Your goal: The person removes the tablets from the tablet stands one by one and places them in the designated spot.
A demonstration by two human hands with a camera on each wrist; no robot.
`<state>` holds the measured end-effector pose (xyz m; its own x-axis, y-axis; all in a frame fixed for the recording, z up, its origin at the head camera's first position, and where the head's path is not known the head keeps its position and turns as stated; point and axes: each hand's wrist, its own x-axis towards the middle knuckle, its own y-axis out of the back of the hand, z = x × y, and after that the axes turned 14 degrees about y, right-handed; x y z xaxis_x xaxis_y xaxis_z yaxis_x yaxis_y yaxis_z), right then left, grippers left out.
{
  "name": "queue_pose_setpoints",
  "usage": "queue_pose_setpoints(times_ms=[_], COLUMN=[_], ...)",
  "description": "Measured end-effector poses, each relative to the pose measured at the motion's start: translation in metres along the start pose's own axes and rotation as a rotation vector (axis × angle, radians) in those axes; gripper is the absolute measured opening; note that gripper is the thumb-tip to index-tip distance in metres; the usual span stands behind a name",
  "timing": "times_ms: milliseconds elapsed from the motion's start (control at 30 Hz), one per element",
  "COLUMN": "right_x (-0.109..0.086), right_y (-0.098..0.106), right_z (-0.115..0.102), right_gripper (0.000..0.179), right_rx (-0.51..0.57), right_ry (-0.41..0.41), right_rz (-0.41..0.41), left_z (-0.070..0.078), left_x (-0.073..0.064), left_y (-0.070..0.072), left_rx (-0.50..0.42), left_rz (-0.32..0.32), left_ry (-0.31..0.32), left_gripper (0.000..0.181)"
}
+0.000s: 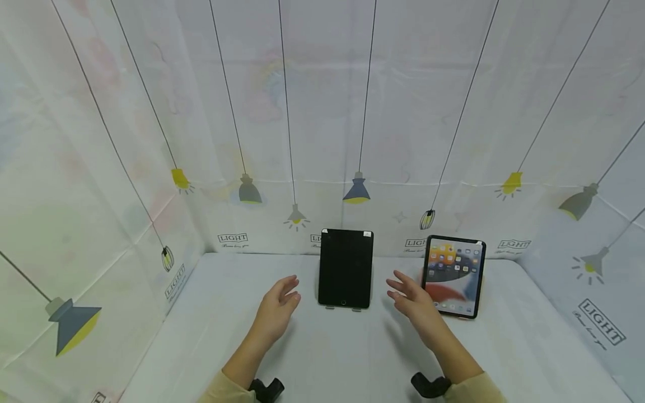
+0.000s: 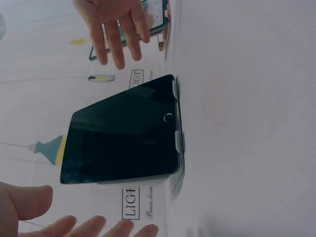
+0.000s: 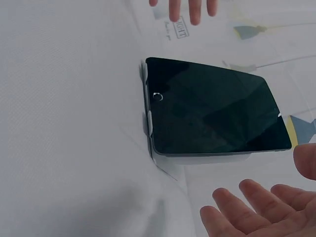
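Note:
A tablet with a dark screen (image 1: pixel 345 268) leans upright on a small stand at the middle of the table, its round home button at the bottom. Left of it my left hand (image 1: pixel 276 309) hovers with fingers extended, holding nothing. On its other side my right hand (image 1: pixel 414 305) is raised, fingers apart and likewise without anything in them. Both palms face the dark tablet across a gap, as the right wrist view shows with my right hand (image 3: pixel 261 210) below it. A second tablet (image 1: pixel 455 275) with a lit home screen stands behind my right hand, which overlaps its left edge.
The white table (image 1: pixel 211 291) is backed by a white curtain (image 1: pixel 322 112) printed with hanging lamps and LIGHT labels, which also closes off both sides. Stand lips (image 2: pixel 178 140) hold the dark tablet's lower edge. A black wrist mount (image 1: pixel 430 386) sits by the right sleeve.

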<state>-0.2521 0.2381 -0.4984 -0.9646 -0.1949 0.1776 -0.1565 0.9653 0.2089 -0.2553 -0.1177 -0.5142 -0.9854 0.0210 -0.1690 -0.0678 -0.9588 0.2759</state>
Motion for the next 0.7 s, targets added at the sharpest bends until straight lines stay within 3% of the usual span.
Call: queue_pose_setpoints(times_ms=[400, 700], right_x=[0.013, 0.02], right_y=[0.003, 0.006], right_z=[-0.005, -0.001], right_gripper=[0.06, 0.057], right_rx=[0.178, 0.253], right_ry=[-0.032, -0.064], right_rz=[0.039, 0.042], left_z=[0.009, 0.014], left_x=[0.014, 0.025], left_y=[-0.001, 0.0], left_rx=[-0.188, -0.271], left_rz=[-0.047, -0.074], left_ry=[0.08, 0.127], left_gripper=[0.046, 0.045])
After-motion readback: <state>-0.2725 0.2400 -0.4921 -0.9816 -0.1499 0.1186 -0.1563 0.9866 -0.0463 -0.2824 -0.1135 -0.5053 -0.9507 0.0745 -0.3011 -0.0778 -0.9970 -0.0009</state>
